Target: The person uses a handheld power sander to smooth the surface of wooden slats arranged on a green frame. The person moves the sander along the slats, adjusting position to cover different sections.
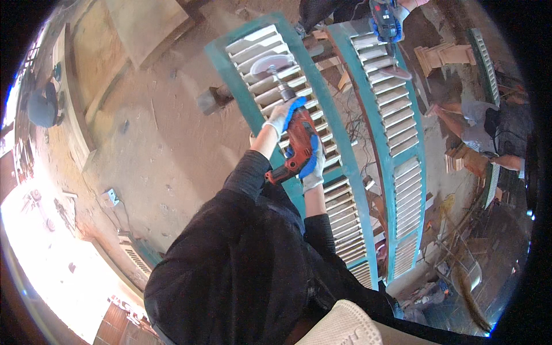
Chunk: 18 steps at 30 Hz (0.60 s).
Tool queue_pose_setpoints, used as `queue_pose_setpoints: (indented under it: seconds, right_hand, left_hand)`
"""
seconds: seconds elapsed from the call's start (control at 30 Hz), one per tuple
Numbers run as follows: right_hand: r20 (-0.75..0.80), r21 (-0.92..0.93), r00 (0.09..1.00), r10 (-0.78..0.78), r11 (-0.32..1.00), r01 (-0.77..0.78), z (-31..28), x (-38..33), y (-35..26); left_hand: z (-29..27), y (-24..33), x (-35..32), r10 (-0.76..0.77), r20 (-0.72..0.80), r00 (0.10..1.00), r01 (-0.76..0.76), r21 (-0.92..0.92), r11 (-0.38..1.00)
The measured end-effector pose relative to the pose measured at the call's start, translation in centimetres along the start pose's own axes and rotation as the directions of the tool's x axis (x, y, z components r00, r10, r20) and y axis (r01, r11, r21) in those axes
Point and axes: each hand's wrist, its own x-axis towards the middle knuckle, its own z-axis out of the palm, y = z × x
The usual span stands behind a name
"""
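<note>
My left hand (pixel 282 119), in a white and blue glove, is closed round the front of a red power drill (pixel 300 137) just behind its chuck. My right hand (pixel 312 165), gloved alike, grips the rear of the drill body near its handle. From the chuck, a shaft carries a round sanding disc (pixel 270 66), which looks blurred. The disc lies over the upper slats of a louvred shutter (pixel 256 106) with a teal frame and pale bare slats. Whether the disc touches the slats I cannot tell.
Beside it stands a second teal shutter (pixel 388 129), where another person's gloved hand holds a dark drill (pixel 386 20) with a disc. Another person (pixel 489 129) is at the right. Cables (pixel 357 123) and wood pieces lie between the shutters. A wooden block (pixel 213 100) pokes out at left.
</note>
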Motion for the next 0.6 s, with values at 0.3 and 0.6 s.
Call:
queue_pose_setpoints:
  seconds: [0.3,0.6]
  right_hand:
    - [0.018,0.056,0.991,-0.135,0.989,0.133,-0.9,0.6,0.5]
    - [-0.039,-0.006,0.993,-0.114,0.993,0.114,0.4,-1.5,2.9]
  left_hand:
    - [2.4,0.7,-1.0,-0.033,-0.117,0.993,0.054,0.181,0.982]
    - [-0.7,1.8,-3.9,-0.001,-0.089,0.996,0.018,0.192,0.981]
